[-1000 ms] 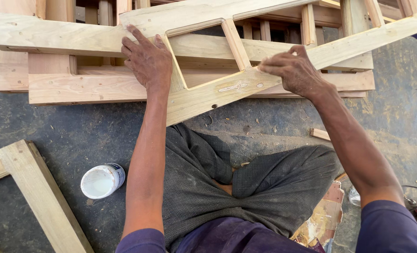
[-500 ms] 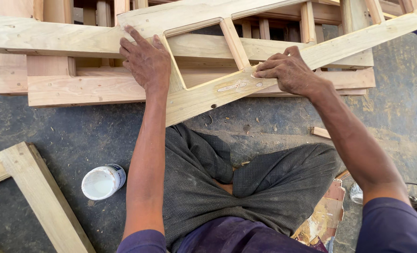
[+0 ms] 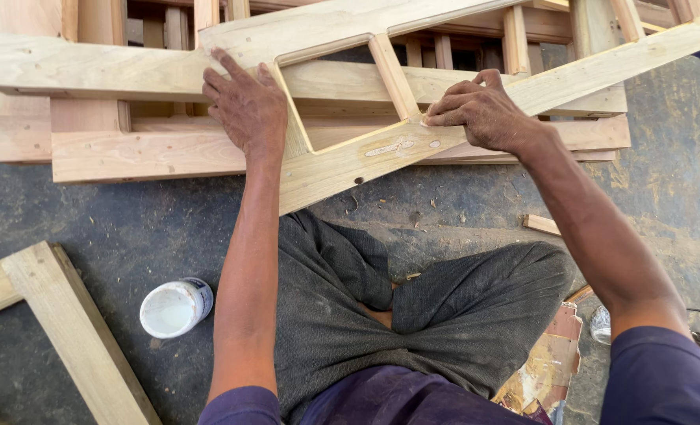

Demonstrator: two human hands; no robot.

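Hands on the wooden frame (image 3: 342,161)
The right hand (image 3: 480,114) has slid down, fingertips pinched on the frame; the left hand (image 3: 246,102) stays flat, grasping nothing. Below the frame, a white tub (image 3: 175,307) holds white paste.

Pale softwood frame (image 3: 350,161), unfinished, lies flat and skewed across a stack of similar timber pieces, its near corner overhanging toward my lap. Near rail runs diagonally, lower left to upper right; short cross bars join it to a broad far rail, leaving open trapezoid-shaped gaps. Near rail shows a light filler patch, small round plugs and a dark knot. My left hand (image 3: 248,106) presses flat on the left joint, fingers spread. My right hand (image 3: 480,114) rests on the near rail, fingertips (image 3: 433,120) bunched against its inner edge
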